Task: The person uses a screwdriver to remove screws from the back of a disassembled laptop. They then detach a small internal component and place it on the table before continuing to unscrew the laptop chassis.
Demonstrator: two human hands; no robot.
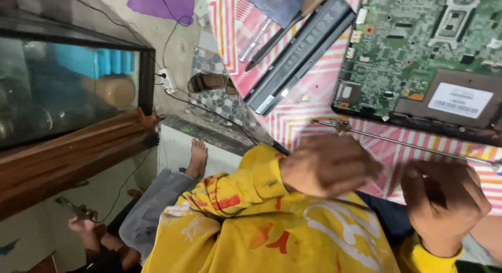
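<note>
A: Starting at the left, what is there?

B: A glass tank (68, 90) in a dark frame on a wooden stand, with a cable and a plug strip (168, 80) behind it. Lower down, a bare foot (197, 157) and another person's hand (83, 220) with a phone.

A: And the person's own hands?

B: The left hand (327, 166), in a yellow sleeve with red marks, lies knuckles up on the desk (303, 121), whose cloth is striped pink, white and orange. It is blurred, its fingers curled loosely; I cannot tell whether they hold anything. The right hand (444, 202) is curled too, its grip hidden.

A: What is nearest to them?

B: A thin, straight metal rod (402, 143) lies just beyond both hands, touching neither as far as I can see. Above it sits an opened laptop (418, 53), its green circuit board bare, flat and studded with small parts. Left of that lie a long black battery (300, 53) and a screwdriver (272, 43).
</note>
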